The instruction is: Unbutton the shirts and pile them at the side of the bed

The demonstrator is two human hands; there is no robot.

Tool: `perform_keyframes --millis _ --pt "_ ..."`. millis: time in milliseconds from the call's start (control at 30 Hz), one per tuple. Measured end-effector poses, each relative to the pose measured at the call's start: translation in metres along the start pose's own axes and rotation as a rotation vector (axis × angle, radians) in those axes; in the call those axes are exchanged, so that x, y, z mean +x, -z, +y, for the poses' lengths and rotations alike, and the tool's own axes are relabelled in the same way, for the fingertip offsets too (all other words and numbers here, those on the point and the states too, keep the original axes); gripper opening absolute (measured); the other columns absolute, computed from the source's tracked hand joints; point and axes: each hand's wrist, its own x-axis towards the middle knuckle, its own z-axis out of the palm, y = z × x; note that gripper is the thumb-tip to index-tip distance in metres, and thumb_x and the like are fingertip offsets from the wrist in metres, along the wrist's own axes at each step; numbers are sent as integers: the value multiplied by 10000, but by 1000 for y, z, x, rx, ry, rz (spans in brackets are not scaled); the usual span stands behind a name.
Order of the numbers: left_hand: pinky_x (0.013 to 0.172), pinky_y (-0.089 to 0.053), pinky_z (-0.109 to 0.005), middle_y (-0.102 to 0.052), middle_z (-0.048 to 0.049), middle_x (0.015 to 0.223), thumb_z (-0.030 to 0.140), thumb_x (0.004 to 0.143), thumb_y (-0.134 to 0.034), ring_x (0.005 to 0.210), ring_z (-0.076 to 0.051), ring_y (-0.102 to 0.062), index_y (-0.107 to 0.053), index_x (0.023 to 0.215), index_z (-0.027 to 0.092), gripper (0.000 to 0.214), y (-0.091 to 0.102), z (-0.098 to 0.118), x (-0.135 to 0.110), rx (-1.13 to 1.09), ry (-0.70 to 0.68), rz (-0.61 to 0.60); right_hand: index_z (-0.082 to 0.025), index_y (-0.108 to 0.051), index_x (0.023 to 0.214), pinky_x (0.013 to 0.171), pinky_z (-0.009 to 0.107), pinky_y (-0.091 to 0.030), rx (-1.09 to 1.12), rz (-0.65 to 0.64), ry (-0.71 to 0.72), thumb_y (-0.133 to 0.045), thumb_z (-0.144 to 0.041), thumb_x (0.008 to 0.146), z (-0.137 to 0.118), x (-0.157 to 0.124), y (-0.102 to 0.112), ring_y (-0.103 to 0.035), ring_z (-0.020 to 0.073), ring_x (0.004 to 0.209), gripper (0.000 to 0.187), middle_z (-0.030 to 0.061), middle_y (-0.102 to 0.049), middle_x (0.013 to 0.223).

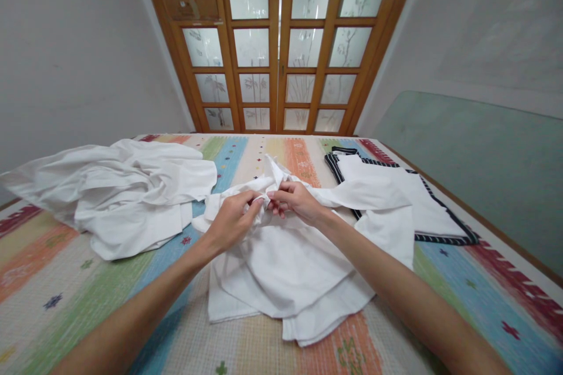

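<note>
the left hand [233,220] and the right hand [294,199] are meeting fingertip to fingertip, each pinching a bunched fold of a white cloth [285,263] and lifting it slightly into a peak. the rest of the cloth is lying crumpled in loose layers in the middle of the bed [65,304], spreading back toward the person.

the cloth is looking thin, light and limp, so it is likely sagging wherever it is not held. it is neither fragile nor slippery, and an edge or corner is probably giving a surer grip than the bunched middle.

a pile [127,193] of more white fabric is lying at the bed's left side. a flat white piece with dark trim [422,199] is lying at the bed's right side, partly under the cloth. a wooden door [279,41] with frosted panes is standing beyond the bed's far end.

no brand, label or readable writing is showing anywhere.
</note>
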Motion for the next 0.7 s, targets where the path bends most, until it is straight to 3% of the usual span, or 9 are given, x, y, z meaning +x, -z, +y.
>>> perform_keyframes --millis 400,700 --pt "721 -450 -272 -709 -40 816 275 924 -441 734 -168 -627 -671 904 177 251 -4 -3 -2 53 -59 21 -124 -646 696 513 247 -539 -45 -23 10 -785 -351 621 -5 -1 0 -660 163 586 276 50 -694 648" --pt "698 -445 -256 -711 -24 806 281 926 -434 696 -155 -612 -678 885 180 267 -3 -1 -2 -4 -13 20 -125 -647 733 518 247 -527 -130 -135 73 -789 -462 662 -5 -1 6 -643 149 587 372 54 -702 704"
